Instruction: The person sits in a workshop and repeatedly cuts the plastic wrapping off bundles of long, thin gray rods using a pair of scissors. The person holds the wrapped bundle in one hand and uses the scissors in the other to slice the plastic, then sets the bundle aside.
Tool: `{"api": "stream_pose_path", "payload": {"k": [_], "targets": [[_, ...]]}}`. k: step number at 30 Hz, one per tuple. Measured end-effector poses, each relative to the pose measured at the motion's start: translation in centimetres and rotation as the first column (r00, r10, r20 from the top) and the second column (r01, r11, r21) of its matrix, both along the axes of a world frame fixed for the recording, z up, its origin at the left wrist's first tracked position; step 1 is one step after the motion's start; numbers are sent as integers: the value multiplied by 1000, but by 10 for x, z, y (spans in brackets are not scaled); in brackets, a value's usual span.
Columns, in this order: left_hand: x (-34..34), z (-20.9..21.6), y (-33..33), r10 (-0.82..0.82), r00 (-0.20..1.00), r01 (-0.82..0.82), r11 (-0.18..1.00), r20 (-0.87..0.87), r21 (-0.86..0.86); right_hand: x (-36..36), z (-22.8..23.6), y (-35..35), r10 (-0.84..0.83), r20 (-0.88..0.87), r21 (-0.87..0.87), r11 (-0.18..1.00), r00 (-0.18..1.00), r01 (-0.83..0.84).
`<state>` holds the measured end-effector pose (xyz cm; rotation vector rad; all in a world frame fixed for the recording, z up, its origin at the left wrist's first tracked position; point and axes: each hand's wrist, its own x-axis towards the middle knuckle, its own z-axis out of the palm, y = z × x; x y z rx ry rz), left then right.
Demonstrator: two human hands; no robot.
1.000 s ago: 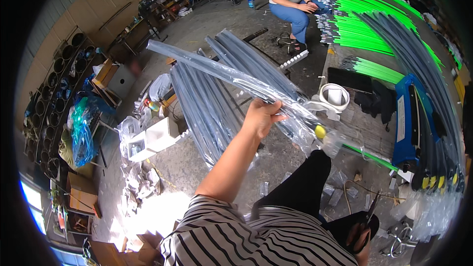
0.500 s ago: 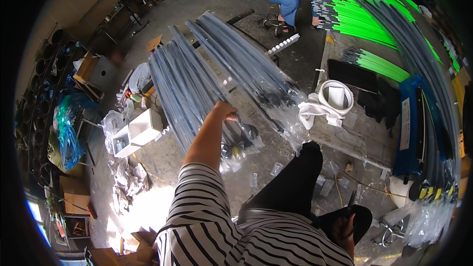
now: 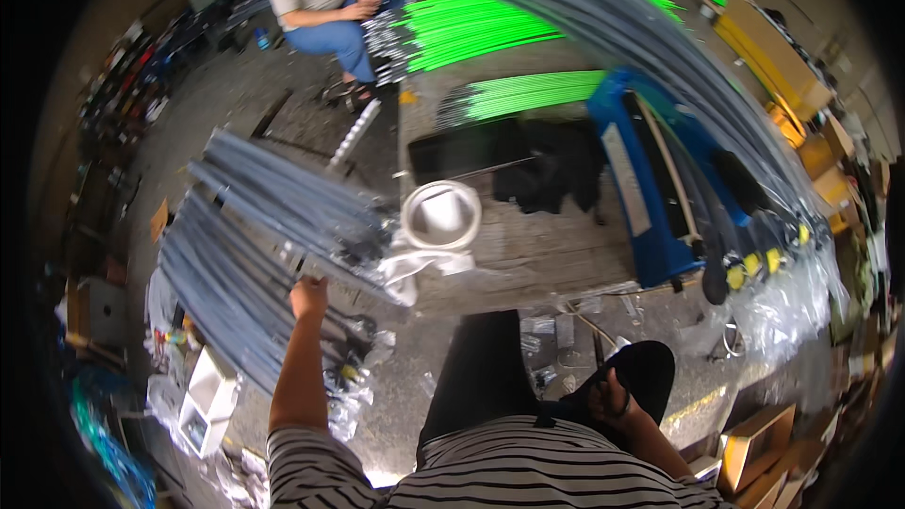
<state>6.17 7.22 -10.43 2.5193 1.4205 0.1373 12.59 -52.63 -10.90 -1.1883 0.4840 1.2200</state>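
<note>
Gray rods (image 3: 226, 273) are bagged off the table's (image 3: 537, 264) left edge, green rods (image 3: 490, 24) left bare; scissors (image 3: 599, 351) are gripped by the right hand (image 3: 613, 396), the left hand's (image 3: 309, 297) grip indiscernible.

The sleeved grey rods (image 3: 226, 273) at my left carry glossy, creased, clear plastic film. The green rods (image 3: 490, 33) have a smooth finish. The worktop (image 3: 547, 254) shows worn, matt wood. The black cloth (image 3: 551, 174) and my striped shirt (image 3: 509, 476) present matt textile surfaces.
</note>
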Motion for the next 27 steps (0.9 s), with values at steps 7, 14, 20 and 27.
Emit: {"api": "stream_pose_path", "payload": {"k": [7, 14, 20, 27], "targets": [[42, 142, -78, -312, 466, 296, 937, 828, 187, 3, 26, 3, 38, 179, 233, 969, 983, -80], [97, 306, -333, -449, 122, 986, 157, 885, -57, -2, 13, -8, -1, 276, 338, 936, 961, -96], [211, 305, -503, -390, 243, 959, -37, 888, -279, -8, 15, -27, -75, 295, 456, 887, 953, -71], [314, 273, -514, 170, 731, 653, 109, 661, -750, -16, 10, -55, -147, 231, 461, 887, 962, 24]]}}
